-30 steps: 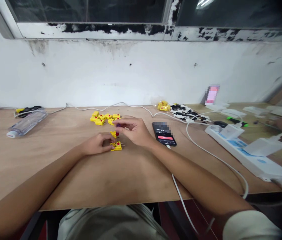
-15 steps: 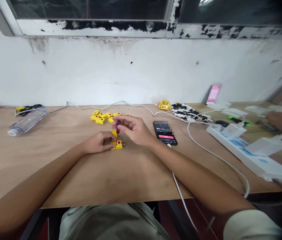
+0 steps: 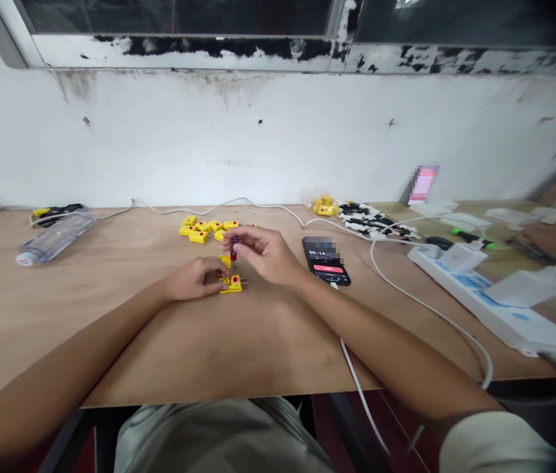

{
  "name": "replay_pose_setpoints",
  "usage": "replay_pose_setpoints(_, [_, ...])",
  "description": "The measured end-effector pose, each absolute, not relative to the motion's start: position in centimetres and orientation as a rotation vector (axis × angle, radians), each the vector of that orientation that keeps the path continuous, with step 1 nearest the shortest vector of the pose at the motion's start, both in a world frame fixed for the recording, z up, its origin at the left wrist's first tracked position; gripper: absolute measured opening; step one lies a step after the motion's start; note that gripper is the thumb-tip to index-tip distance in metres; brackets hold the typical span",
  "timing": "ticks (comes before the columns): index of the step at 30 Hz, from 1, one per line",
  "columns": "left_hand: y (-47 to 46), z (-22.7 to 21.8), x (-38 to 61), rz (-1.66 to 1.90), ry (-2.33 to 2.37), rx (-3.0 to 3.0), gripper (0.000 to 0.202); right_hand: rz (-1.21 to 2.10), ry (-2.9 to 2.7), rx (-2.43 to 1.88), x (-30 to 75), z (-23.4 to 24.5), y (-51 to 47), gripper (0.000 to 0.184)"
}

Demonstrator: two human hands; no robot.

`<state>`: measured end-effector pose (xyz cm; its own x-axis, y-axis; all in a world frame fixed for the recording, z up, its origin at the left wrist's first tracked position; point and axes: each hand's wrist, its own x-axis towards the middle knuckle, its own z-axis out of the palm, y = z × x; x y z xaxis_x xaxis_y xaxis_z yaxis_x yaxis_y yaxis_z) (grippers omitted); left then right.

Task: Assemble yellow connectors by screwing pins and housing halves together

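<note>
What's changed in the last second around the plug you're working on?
The right hand keeps its pinch on the small screwdriver, which now stands more upright above the yellow plug. Nothing was picked up or let go. The left hand stays on that plug, and the loose plugs and phone lie as before; only the view shifted slightly.
</note>
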<state>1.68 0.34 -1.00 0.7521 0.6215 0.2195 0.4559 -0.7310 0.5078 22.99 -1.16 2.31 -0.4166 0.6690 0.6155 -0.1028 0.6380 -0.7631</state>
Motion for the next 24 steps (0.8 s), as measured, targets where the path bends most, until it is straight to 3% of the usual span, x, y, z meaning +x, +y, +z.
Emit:
replay_pose_setpoints(5, [0.4, -1.07, 1.72, 0.532, 0.803, 2.503, 0.02, 0.81, -1.743, -0.498, 22.9, 2.32, -0.78, 0.008])
replay_pose_setpoints(11, [-0.04, -0.8, 2.13, 0.568, 0.844, 2.42, 0.02, 1.095, -1.71, -0.417, 23.21, 2.42, -0.57, 0.027])
replay_pose_setpoints(19, [0.02, -0.89, 2.08, 0.538, 0.879, 2.433, 0.018, 0.803, -1.746, -0.501, 22.95, 2.3, -0.49, 0.013])
replay_pose_setpoints(24, [0.08, -0.95, 2.09, 0.552, 0.868, 2.472, 0.016, 1.013, -1.756, -0.463, 23.31, 2.4, -0.62, 0.015])
